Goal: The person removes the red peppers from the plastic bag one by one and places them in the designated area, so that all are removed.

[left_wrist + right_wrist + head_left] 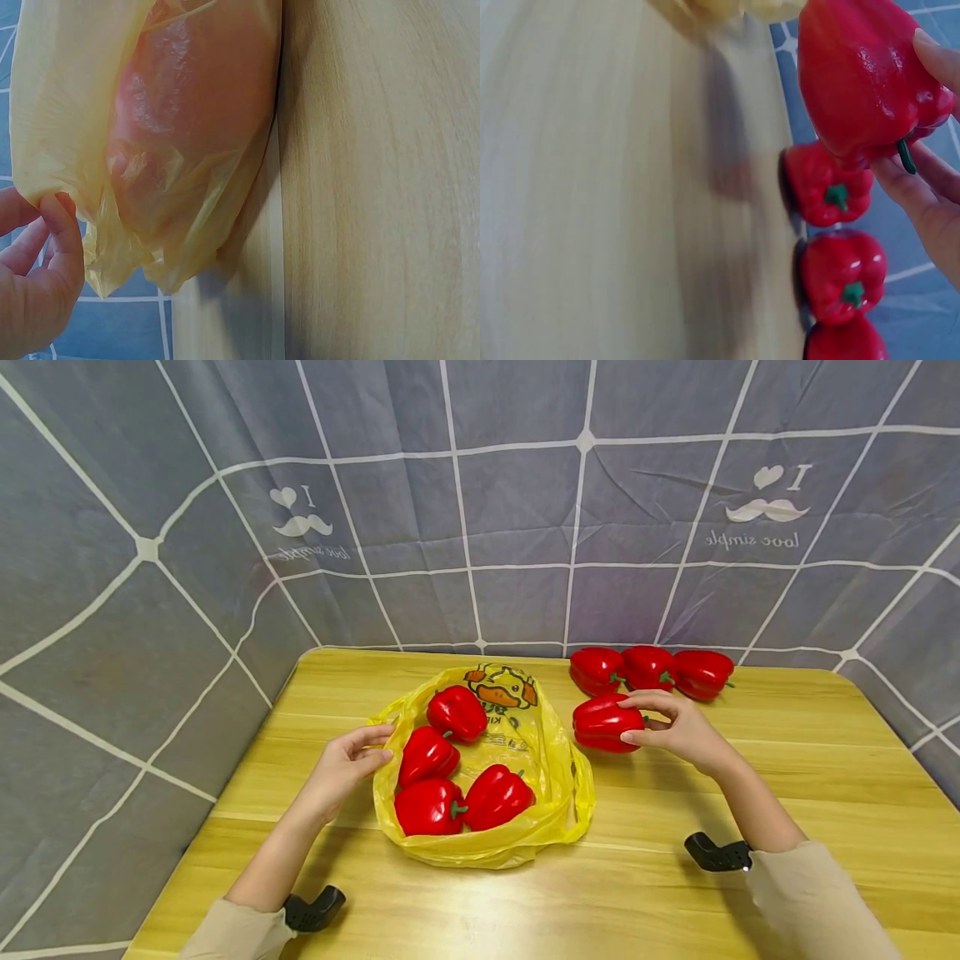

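Observation:
A yellow plastic bag (555, 810) lies with its mouth spread wide, and several red bell peppers (457, 713) sit inside. My left hand (347, 770) pinches the bag's left rim between thumb and fingers; in the left wrist view the film (67, 150) stretches up from those fingertips. To the right of the bag, my right hand (678, 731) holds another red bell pepper (606, 723) by its stem end. The right wrist view shows this held pepper (862, 75) raised off the table, thumb on one side and fingers on the other, its green stem between them.
Three more red bell peppers (648, 668) stand in a row along the table's back edge, behind my right hand. The wooden table (480, 910) meets a grey curtain (517, 518) with white lines at the back and sides. A bag handle (582, 789) droops on the right.

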`<move>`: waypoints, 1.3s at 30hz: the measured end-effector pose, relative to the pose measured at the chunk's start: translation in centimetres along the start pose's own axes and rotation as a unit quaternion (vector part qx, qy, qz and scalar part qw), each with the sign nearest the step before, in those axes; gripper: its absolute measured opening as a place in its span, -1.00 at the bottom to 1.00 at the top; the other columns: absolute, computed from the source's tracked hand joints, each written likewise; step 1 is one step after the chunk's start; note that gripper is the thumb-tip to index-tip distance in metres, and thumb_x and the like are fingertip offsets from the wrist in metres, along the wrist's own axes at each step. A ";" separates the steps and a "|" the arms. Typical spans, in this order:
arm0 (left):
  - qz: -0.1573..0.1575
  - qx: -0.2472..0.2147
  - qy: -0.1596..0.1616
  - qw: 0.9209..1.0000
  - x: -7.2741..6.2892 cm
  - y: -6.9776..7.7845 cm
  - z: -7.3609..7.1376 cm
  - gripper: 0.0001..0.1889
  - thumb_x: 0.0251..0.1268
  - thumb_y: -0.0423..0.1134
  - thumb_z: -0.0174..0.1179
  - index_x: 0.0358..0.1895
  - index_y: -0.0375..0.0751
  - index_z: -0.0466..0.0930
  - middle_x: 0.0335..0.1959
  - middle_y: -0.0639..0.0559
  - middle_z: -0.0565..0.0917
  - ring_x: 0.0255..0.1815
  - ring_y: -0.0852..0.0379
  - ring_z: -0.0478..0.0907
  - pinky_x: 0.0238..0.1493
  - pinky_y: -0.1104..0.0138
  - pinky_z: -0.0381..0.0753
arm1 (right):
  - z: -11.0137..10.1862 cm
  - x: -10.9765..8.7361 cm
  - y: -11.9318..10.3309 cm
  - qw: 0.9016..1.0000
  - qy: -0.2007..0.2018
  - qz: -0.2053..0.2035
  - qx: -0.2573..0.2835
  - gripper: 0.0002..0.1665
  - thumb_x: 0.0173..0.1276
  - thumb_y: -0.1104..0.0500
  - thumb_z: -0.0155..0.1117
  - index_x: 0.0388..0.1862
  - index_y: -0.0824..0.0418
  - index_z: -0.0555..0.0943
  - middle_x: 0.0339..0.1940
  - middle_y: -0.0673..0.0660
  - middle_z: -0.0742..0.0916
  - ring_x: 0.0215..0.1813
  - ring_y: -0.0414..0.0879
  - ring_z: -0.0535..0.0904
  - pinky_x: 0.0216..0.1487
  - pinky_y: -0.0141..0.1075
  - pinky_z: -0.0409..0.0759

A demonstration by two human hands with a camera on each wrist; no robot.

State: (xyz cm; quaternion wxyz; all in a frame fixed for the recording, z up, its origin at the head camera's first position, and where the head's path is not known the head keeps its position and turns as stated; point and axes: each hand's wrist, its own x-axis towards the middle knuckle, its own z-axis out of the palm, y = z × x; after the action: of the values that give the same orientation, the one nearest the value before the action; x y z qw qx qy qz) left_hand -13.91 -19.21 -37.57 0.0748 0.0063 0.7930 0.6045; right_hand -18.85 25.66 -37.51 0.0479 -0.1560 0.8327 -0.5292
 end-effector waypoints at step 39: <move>0.001 -0.009 0.004 1.000 -0.1 -0.2 0.0 -0.56 0.25 -0.42 0.14 0.20 -0.47 0.38 0.03 -0.32 0.47 -0.19 0.19 0.49 -0.14 0.49 0.51 | 0.7 2.1 4.0 0.994 0.077 0.002 -0.079 -0.47 0.12 0.14 0.43 0.07 0.32 0.57 0.18 0.33 0.49 0.20 0.16 0.34 0.09 0.09 0.44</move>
State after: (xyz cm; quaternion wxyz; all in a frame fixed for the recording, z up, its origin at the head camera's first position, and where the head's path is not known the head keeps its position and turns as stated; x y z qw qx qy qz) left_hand -13.81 -19.25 -37.73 0.0707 0.0041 0.7876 0.6121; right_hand -21.48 25.97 -41.24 -0.0280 -0.1168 0.8731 -0.4724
